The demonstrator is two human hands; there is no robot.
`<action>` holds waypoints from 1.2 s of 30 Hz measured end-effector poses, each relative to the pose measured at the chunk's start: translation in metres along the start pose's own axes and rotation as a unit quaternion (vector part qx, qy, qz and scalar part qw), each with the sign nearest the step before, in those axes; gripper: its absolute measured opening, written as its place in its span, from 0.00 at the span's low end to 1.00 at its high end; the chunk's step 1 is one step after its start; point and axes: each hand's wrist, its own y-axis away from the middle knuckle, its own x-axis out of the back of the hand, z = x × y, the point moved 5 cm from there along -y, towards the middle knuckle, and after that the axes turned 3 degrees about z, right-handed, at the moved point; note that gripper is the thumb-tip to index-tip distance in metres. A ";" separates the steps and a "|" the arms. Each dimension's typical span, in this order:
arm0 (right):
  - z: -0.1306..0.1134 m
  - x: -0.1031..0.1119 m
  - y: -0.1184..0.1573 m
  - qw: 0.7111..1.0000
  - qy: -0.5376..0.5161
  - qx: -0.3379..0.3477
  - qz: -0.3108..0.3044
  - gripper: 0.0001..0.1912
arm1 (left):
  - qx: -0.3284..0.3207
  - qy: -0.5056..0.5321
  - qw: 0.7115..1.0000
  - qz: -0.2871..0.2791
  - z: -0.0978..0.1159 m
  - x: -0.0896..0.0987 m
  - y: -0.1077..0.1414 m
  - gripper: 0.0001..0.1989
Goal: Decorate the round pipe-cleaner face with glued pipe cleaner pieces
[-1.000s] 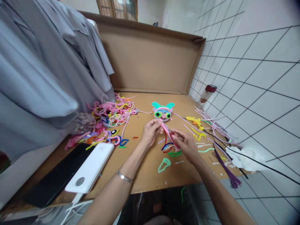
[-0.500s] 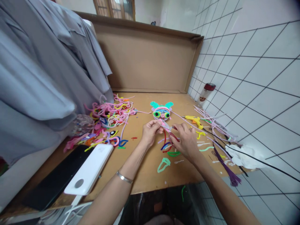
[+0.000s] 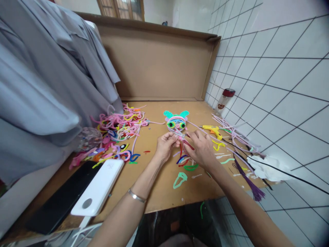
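My right hand (image 3: 202, 148) is closed round the dark-red handles of a pair of scissors (image 3: 188, 145), whose silver blades point up and to the left. My left hand (image 3: 166, 146) pinches a small pink pipe-cleaner piece (image 3: 180, 139) right by the blades; its exact shape is partly hidden by the fingers. Just beyond both hands lies a colourful animal face (image 3: 177, 118) with teal ears and yellow-and-green ringed eyes. Below the hands are a green pipe-cleaner loop (image 3: 190, 168) and a mint-green bent piece (image 3: 180, 180).
A heap of pipe cleaners (image 3: 120, 123) lies at left, behind a white power bank (image 3: 99, 187) and a black flat object (image 3: 61, 199). At right are a yellow glue gun (image 3: 212, 131) with a black cord, a jar (image 3: 225, 101), a purple tassel (image 3: 248, 181) and crumpled white tissue (image 3: 267, 167).
The scissors have swung further up and left, their blades now across the pink piece near the face. My right hand has moved slightly up and left; my left hand keeps its pinch.
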 end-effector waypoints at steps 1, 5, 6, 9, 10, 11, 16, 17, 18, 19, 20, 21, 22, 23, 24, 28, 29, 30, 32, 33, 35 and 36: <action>-0.001 0.000 0.000 1.000 0.001 0.001 -0.001 0.16 | -0.002 0.001 1.000 -0.003 0.001 -0.001 0.001 0.18; -0.002 -0.002 0.001 1.000 0.010 0.013 0.002 0.20 | -0.003 0.007 1.000 -0.008 0.002 -0.003 0.002 0.19; -0.002 -0.002 0.001 1.000 0.012 0.014 0.004 0.20 | -0.003 0.009 1.000 -0.007 0.002 -0.003 0.002 0.19; 0.000 -0.003 0.004 1.000 0.012 0.012 0.003 0.20 | -0.005 0.013 1.000 -0.001 0.002 -0.002 0.002 0.19; 0.000 -0.003 0.004 1.000 0.012 0.011 0.003 0.19 | -0.006 0.014 1.000 0.001 0.002 -0.002 0.002 0.19; 0.001 -0.003 0.005 1.000 0.012 0.010 0.004 0.19 | -0.006 0.014 1.000 0.001 0.002 -0.002 0.001 0.19; 0.003 -0.002 0.005 1.000 0.005 -0.009 0.016 0.18 | -0.009 0.002 1.000 -0.005 0.003 -0.002 0.002 0.18; 0.003 -0.002 0.005 1.000 0.004 -0.008 0.015 0.19 | -0.009 0.001 1.000 -0.003 0.003 -0.002 0.002 0.18; 0.002 -0.002 0.005 1.000 0.004 -0.005 0.013 0.18 | -0.008 0.002 1.000 -0.001 0.003 -0.002 0.001 0.18; 0.001 -0.003 0.005 1.000 0.006 -0.001 0.011 0.18 | -0.007 0.003 1.000 0.000 0.002 -0.001 0.001 0.19; 0.001 -0.003 0.004 1.000 0.007 0.002 0.009 0.18 | -0.007 0.004 1.000 0.000 0.002 -0.001 0.001 0.19; 0.000 -0.003 0.004 1.000 0.009 0.003 0.008 0.18 | -0.007 0.003 1.000 -0.001 0.002 -0.001 0.001 0.19; 0.000 -0.003 0.004 1.000 0.010 0.002 0.008 0.18 | -0.008 0.001 1.000 -0.004 0.002 -0.001 0.001 0.19; 0.000 -0.002 0.003 1.000 0.011 0.002 0.008 0.18 | -0.009 -0.002 1.000 -0.007 0.001 -0.001 0.001 0.19; -0.001 -0.002 0.003 1.000 0.011 0.002 0.008 0.18 | -0.010 -0.006 1.000 -0.010 0.001 -0.002 0.001 0.18; -0.001 -0.001 0.002 1.000 0.011 0.003 0.007 0.17 | -0.014 -0.022 1.000 -0.015 0.001 -0.002 0.002 0.18; -0.001 -0.002 0.002 1.000 0.010 0.000 0.007 0.16 | -0.014 -0.024 1.000 -0.015 0.001 -0.002 0.002 0.18; 0.000 -0.002 0.003 1.000 0.008 -0.002 0.007 0.16 | -0.013 -0.025 0.999 -0.018 0.001 -0.002 0.002 0.18; 0.002 -0.003 0.005 1.000 -0.001 -0.004 0.008 0.15 | -0.009 -0.023 0.999 -0.025 0.000 -0.003 0.003 0.18; 0.002 -0.004 0.005 1.000 -0.009 -0.003 0.008 0.14 | -0.006 -0.021 0.999 -0.030 0.000 -0.004 0.003 0.18; 0.003 -0.006 0.007 1.000 -0.028 -0.001 0.009 0.13 | 0.001 -0.016 0.999 -0.038 -0.001 -0.005 0.004 0.18; 0.004 -0.007 0.008 0.999 -0.036 0.000 0.009 0.13 | 0.005 -0.013 0.999 -0.042 -0.002 -0.005 0.004 0.18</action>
